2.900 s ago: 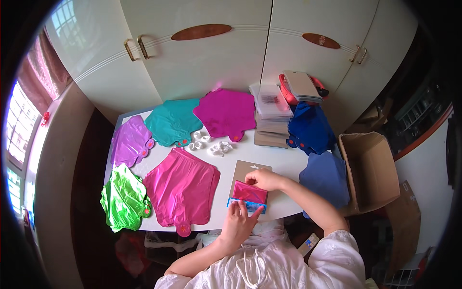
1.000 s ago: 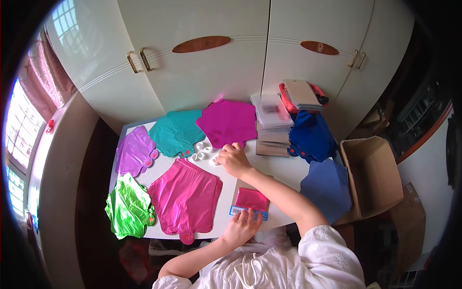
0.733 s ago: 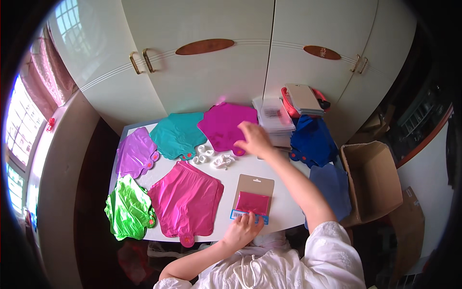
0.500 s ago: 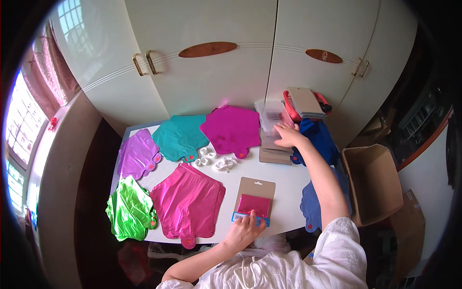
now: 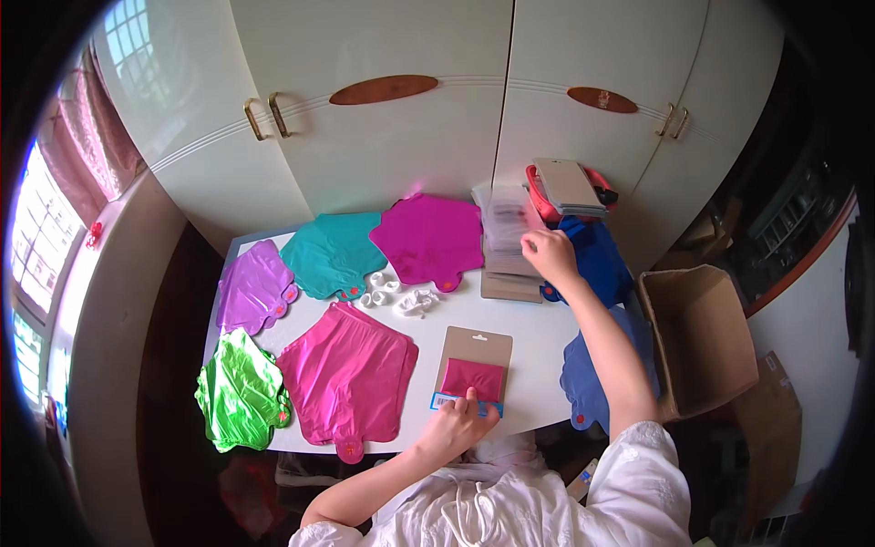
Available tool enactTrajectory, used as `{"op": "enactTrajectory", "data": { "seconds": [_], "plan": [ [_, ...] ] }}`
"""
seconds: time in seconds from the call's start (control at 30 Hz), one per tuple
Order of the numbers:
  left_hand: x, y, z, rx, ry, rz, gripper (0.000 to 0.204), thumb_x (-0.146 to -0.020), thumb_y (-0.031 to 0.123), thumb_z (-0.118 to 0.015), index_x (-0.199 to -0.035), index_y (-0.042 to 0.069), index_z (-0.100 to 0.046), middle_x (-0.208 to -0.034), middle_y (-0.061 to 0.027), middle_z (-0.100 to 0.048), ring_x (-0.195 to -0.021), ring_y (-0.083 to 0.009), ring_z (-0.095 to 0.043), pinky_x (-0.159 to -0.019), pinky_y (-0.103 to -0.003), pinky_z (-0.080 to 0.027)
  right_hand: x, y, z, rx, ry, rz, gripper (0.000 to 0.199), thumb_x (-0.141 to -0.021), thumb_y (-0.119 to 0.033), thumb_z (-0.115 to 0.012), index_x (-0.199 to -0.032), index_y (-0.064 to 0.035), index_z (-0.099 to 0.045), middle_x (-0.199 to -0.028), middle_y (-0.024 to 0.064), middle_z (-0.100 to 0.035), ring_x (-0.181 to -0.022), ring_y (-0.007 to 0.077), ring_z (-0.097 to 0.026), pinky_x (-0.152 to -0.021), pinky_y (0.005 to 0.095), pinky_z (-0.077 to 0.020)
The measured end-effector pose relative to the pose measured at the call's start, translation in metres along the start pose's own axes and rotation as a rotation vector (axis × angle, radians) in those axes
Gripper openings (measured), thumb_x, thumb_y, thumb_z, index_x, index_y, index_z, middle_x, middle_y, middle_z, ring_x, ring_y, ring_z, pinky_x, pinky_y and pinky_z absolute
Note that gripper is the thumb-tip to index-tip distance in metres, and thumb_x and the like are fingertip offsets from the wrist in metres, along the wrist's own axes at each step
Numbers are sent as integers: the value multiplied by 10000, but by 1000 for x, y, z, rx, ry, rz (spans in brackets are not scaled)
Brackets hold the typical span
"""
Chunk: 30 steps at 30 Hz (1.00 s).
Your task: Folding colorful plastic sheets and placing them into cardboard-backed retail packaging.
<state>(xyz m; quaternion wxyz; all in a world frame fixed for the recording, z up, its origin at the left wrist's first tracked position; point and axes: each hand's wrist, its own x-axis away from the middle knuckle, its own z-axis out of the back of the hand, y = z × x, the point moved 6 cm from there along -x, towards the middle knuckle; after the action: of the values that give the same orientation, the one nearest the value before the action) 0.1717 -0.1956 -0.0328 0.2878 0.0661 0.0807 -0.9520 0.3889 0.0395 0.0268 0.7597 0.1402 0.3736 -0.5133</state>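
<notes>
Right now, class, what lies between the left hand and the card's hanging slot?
From the left hand: the folded pink packet, then plain brown card, as the head view shows.

The left grip covers part of the blue strip on the card, its print too small to read. Whether the right grip pinches anything cannot be told — the clear sleeves just left of it are blurred. Below it, the right forearm hides part of the slate-blue sheet; beyond both grips, the wardrobe runs off the upper edge
</notes>
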Motion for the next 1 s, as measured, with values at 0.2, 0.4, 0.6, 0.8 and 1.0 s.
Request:
{"op": "enactTrajectory", "data": {
  "seconds": [0.2, 0.4, 0.6, 0.8, 1.0],
  "plan": [
    [1, -7, 5, 41, 128, -5, 350, -781, 160, -561, -1123, 112, -499, -1109, -260, -599, -761, -227, -634, -553, -310, -538, 93, -96, 40, 206, -186, 223, 56, -706, -66, -591, -736, -20, -598, -881, 132, -629, -818, 268, -632, -768, 399, -498],
    [3, -18, 11, 90, 150, 58, 411, -763, 137, -568, -1169, 137, -501, -1106, -185, -601, -740, -215, -617, -584, -318, -538, 156, -102, 41, 1, -508, -102, 251, -828, -199, -613, -949, 20, -598, -1186, 235, -579, -1062, 387, -592, -884, 447, -495],
    [6, -28, 17, 159, 215, 117, 383, -728, 110, -590, -1108, 139, -555, -1062, -67, -623, -678, -177, -602, -560, -290, -513, 174, -81, 40, -10, -437, -230, 190, -826, -122, -601, -963, 11, -603, -1158, 169, -614, -1046, 299, -617, -839, 371, -532],
    [10, -23, 24, 122, 197, 25, 392, -729, 121, -596, -1117, 154, -555, -1070, -66, -620, -665, -159, -579, -561, -285, -509, 170, -86, 42, 49, -314, -58, 171, -801, -56, -582, -961, -9, -620, -1025, 130, -661, -953, 265, -649, -780, 332, -553],
    [15, -16, 22, 30, 191, -49, 376, -737, 147, -591, -1109, 186, -551, -1079, -88, -615, -709, -148, -565, -571, -275, -512, 168, -94, 45, 140, -297, -29, 143, -794, -47, -579, -932, -29, -612, -911, 88, -670, -907, 241, -644, -750, 328, -547]
  ]
}}
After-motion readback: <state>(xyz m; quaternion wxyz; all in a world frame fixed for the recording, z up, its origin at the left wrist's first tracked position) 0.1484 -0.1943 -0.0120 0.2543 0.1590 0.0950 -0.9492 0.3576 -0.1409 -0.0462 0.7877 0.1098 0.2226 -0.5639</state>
